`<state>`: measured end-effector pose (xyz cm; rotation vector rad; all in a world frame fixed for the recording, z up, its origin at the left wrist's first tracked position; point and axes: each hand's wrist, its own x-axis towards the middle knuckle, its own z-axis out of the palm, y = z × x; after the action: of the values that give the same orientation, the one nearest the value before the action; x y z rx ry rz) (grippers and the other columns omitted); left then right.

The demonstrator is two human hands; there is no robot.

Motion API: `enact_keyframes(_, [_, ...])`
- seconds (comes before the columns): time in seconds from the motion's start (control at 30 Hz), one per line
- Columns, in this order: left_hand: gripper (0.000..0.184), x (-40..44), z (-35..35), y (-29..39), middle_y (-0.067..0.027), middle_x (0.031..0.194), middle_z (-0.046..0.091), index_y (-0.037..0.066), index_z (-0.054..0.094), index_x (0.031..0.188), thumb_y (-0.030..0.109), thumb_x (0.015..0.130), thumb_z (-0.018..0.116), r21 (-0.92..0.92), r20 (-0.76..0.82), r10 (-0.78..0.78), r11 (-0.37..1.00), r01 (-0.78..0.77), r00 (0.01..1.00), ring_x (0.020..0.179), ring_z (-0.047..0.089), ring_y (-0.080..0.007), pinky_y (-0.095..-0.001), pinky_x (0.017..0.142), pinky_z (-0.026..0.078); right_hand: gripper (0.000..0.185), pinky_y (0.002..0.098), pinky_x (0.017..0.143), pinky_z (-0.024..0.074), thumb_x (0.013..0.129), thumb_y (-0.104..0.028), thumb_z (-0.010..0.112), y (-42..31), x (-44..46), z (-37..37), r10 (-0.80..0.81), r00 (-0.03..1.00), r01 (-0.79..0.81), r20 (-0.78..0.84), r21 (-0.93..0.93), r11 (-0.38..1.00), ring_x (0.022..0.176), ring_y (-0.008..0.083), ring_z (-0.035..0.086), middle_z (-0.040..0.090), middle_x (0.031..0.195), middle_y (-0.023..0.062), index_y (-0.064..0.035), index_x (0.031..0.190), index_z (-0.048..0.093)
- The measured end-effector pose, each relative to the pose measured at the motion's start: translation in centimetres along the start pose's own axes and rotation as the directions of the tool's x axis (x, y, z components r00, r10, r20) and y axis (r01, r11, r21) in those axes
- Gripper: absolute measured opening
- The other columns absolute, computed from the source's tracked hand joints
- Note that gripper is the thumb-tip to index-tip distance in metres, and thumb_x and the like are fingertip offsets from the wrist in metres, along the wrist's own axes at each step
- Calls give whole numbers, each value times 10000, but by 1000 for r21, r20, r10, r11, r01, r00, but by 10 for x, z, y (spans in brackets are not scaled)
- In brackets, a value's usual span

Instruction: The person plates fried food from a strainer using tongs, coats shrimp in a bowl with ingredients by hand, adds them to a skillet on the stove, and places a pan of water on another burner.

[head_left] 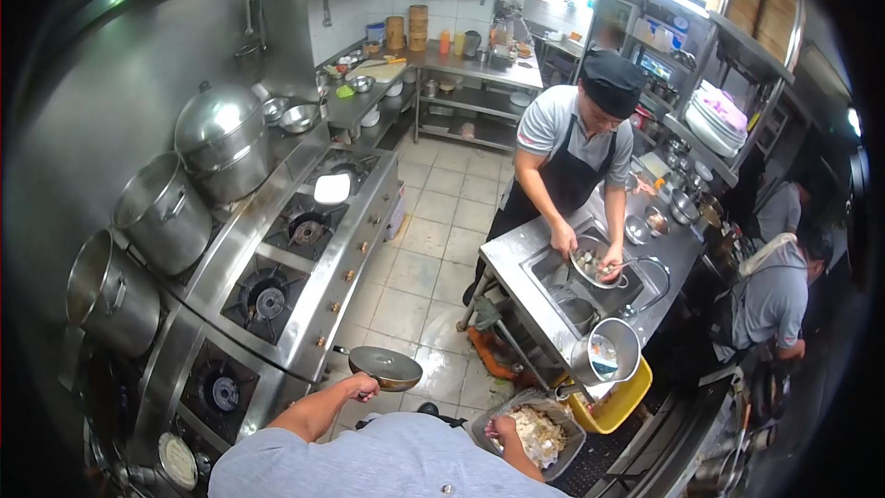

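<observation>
My left hand (361,387) is closed around a frying pan (387,367) and holds it out over the floor beside the stove. The pan's inside is dark and faces up, and a short handle stub shows at its left rim. My right hand (502,426) is low, at the left edge of a grey bin (573,447). Pale food scraps (536,433) fill much of this bin. The right fingers look curled in; what they hold, if anything, is too small to make out.
A gas stove (304,232) with several burners runs along my left, with large steel pots (164,212) behind it. Ahead right, a co-worker (572,148) handles food in a bowl (597,263) at a sink. A steel pot (616,350) and yellow bin (636,406) stand nearer.
</observation>
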<state>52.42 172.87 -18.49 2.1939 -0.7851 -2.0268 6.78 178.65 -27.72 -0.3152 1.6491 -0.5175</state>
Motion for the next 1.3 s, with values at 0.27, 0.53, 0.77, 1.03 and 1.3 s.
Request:
enact_keyframes(0.27, [136,29,-6,83,-41,560,531,50,575,657,26,767,651,-89,-135,26,995,-38,990,443,497,-138,-290,403,438,187,422,519,570,938,-130,526,12,-7,-24,185,978,-200,-93,-197,960,603,256,647,627,770,123,-45,1092,586])
enact_keyframes(0.53, [234,58,-13,114,-40,553,489,49,539,649,34,843,668,-286,-119,-13,958,-21,993,418,451,-133,-264,370,408,136,396,466,536,923,-89,467,-39,39,-22,89,996,-88,-8,36,995,558,250,611,594,712,136,-1,908,569])
enact_keyframes(0.77, [209,87,-26,127,-28,550,486,57,535,651,2,818,650,-278,-26,-53,960,43,998,443,463,-123,-269,379,427,163,375,453,535,912,-55,456,-86,29,3,-63,994,66,-86,37,997,528,237,617,616,724,126,-11,1013,576])
enact_keyframes(1.03, [225,108,-66,162,3,542,475,90,540,638,67,839,640,-80,113,-55,995,64,992,446,453,-105,-255,398,434,200,349,430,464,838,-160,542,-70,-9,13,6,885,170,-465,335,927,505,248,608,583,614,107,-16,707,588])
enact_keyframes(1.3, [241,124,-106,184,-2,541,475,88,535,641,67,860,632,119,158,-66,992,48,985,448,456,-106,-253,408,442,237,448,725,545,768,-169,646,37,-33,18,-182,294,-404,-939,-294,866,826,387,706,702,861,263,60,788,703])
